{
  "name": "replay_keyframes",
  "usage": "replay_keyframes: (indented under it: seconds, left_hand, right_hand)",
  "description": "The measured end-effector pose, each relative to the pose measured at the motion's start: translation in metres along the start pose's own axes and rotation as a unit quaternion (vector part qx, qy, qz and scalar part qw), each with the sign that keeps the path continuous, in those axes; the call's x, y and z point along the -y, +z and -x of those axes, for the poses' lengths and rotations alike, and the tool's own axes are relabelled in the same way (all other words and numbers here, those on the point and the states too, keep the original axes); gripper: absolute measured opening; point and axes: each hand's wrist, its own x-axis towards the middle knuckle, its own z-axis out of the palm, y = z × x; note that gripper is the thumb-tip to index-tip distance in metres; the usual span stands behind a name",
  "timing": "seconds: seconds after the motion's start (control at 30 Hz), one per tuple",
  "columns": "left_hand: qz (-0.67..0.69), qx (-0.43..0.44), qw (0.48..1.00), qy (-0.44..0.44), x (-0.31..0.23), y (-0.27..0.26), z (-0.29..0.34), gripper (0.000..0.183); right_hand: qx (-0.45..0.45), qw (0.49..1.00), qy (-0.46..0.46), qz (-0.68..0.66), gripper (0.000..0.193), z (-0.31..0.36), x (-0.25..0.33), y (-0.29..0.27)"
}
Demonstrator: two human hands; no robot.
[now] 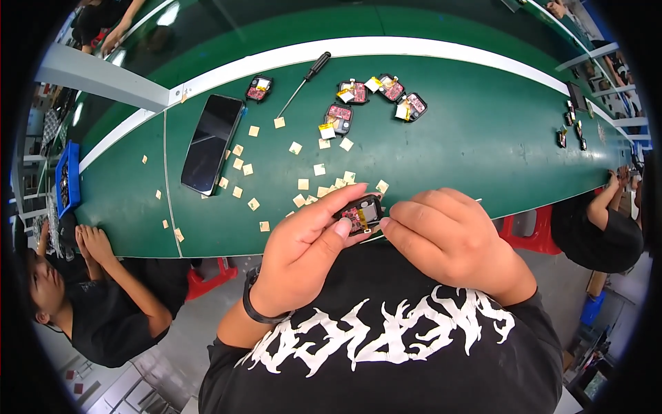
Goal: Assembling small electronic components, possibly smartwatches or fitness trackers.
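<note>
My left hand (303, 245) is closed round a small black device housing (360, 215). Its open side faces up, showing a red circuit board, a grey part and a yellow strip. Close against the housing's right side, my right hand (448, 234) has its thumb and fingers pinched together. Whatever sits in that pinch is too small or hidden to name. A thin pale tip (478, 200) shows past the back of my right hand; I cannot tell whether the hand holds it. Just beyond my left fingers lie several small cream adhesive squares (303, 184).
Several similar open housings (338, 119) lie farther up the green table (483, 138). A screwdriver (303, 84) and a black smartphone (212, 145) rest at the left. A blue bin (68, 179) stands at the far left. Other people sit on both sides.
</note>
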Motion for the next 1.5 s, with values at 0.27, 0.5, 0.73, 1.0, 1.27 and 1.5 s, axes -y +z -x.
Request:
replay_keyframes:
  seconds: [0.27,0.5,0.73,1.0,1.27,1.5]
  left_hand:
    - [0.024,0.016,1.0,-0.009,-0.001,-0.003,0.0,0.042]
    - [0.011,0.002,1.0,0.004,-0.001,-0.002,0.0,0.042]
    - [0.002,0.0,1.0,0.01,0.0,-0.002,0.0,0.042]
    - [-0.008,-0.009,1.0,-0.003,-0.001,-0.002,0.001,0.041]
    - [0.033,0.003,0.999,-0.006,-0.001,-0.002,0.0,0.039]
    - [-0.018,0.009,1.0,-0.01,0.0,-0.004,0.001,0.037]
  right_hand:
    - [-0.031,0.999,-0.006,-0.016,0.023,0.002,0.002,0.003]
    - [-0.038,0.999,-0.002,0.006,0.021,0.0,0.006,0.003]
    - [-0.045,0.999,-0.003,-0.005,0.02,0.0,0.008,0.007]
    - [-0.03,0.999,0.005,0.019,0.017,-0.001,0.011,0.006]
    - [-0.041,0.999,0.001,-0.023,0.015,-0.001,0.01,0.008]
    - [-0.028,0.999,-0.004,-0.031,0.025,0.003,0.014,0.008]
